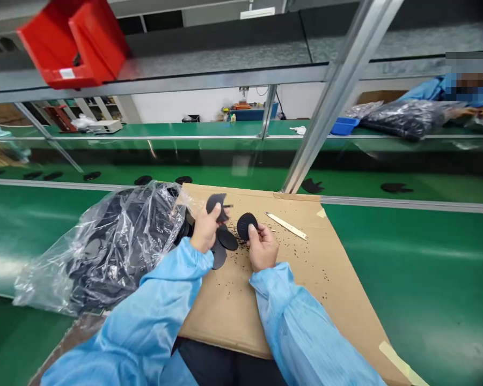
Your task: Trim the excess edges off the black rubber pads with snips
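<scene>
My left hand (206, 228) pinches a black notched foam-like piece (217, 206), its cut-out side facing right. Between the thumb and fingers of my right hand (263, 247) is a round black disc (247, 225), held up just right of the other piece. Below and between the hands, more black discs (227, 239) lie overlapping on a cardboard sheet (241, 321). Tiny black bits are scattered over the cardboard around them. A slim cream-handled knife or blade tool (286, 225) rests on the cardboard beyond my right hand.
A clear plastic bag (121, 246) full of black pieces stands at left. Behind the cardboard, black pieces (396, 187) lie spaced along a green belt (241, 177). A metal post (326, 102) rises right of centre. Overhead hangs a red bin (76, 48). A blue-sleeved person (426, 88) is at far right.
</scene>
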A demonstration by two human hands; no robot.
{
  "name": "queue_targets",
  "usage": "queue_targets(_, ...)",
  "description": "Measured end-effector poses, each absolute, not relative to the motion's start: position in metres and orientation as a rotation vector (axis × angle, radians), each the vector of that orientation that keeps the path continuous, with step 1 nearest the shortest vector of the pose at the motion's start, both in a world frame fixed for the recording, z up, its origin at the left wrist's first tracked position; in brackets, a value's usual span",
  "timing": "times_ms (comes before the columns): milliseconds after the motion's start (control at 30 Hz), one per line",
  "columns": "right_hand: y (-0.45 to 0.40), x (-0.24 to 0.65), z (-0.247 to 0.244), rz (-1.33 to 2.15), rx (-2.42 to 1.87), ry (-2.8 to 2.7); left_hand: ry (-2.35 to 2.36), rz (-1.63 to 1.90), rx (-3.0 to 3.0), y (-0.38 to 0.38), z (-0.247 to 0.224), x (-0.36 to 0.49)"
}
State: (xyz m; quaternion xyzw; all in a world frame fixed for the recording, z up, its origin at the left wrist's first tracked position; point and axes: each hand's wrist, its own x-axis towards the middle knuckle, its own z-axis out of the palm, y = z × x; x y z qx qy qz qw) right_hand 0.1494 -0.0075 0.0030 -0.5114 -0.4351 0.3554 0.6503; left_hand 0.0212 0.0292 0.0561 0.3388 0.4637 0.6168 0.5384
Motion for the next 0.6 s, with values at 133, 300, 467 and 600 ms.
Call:
queue_targets(133,-0.006,0.151,0.005,0.825,-1.122,-1.054,0.987,1.436,0.68,-0.002,0.027,0.031)
queue_targets(300,-0.006,0.156,0.005,0.879,-1.122,-1.157,0.884,1.355,0.736,-0.007,0.014,0.041)
queue_targets(467,-0.003,0.16,0.004,0.913,-1.176,-1.206,0.878,1.33,0.725,-0.008,0.012,0.04)
queue_targets(600,-0.003,0.162,0.001,0.949,-1.217,-1.205,0.893,1.299,0.72,-0.006,0.008,0.039)
